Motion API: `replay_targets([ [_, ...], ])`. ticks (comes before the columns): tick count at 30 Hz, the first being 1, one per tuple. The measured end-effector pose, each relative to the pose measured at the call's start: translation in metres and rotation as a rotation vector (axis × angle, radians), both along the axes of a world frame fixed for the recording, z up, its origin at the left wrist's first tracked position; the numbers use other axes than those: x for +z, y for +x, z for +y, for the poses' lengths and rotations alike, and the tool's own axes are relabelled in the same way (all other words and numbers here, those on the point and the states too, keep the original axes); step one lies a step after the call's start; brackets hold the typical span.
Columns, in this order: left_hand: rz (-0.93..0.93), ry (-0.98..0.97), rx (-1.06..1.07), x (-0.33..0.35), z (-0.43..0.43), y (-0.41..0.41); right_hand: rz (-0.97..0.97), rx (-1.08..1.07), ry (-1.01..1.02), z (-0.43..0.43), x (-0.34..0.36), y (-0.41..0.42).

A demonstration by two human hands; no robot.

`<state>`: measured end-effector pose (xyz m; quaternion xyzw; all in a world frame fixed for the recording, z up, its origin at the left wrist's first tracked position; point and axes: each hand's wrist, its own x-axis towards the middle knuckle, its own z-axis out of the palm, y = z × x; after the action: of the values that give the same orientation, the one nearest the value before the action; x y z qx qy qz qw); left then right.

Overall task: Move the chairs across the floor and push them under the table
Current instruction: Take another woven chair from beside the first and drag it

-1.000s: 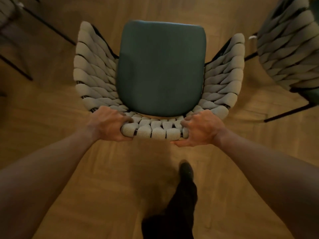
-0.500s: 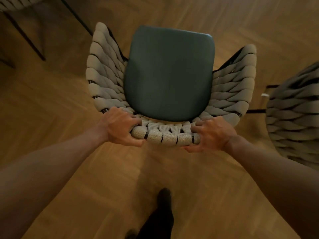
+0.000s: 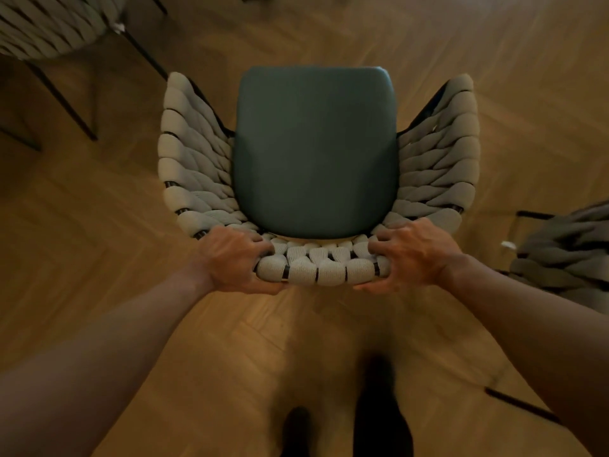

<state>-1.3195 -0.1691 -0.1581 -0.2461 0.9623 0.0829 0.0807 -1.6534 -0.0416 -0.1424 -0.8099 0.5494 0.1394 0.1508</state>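
A wooden parquet floor [image 3: 99, 258] fills the frame, its warm brown blocks laid in a herringbone pattern, with the seams plainest at the upper right and left of centre. A paler, brighter patch lies on it at the lower centre. At the bottom edge stand a blurred dark trouser leg [image 3: 379, 420] and, just left of it, a dark shoe [image 3: 296, 427].
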Motion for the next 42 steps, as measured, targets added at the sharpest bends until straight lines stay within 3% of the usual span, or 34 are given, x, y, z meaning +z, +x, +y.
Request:
replay_targets([
  [11, 0.018, -0.03, 0.211, -0.004, -0.06, -0.076, 0.062, 0.185, 0.061, -0.121, 0.01, -0.09],
  [23, -0.002, -0.014, 0.222, -0.002, -0.221, -0.106, 0.063, 0.206, -0.035, -0.283, 0.004, -0.121],
  [42, -0.02, -0.029, 0.286, -0.006, -0.486, -0.147, 0.057, 0.157, 0.036, -0.552, 0.003, -0.164],
])
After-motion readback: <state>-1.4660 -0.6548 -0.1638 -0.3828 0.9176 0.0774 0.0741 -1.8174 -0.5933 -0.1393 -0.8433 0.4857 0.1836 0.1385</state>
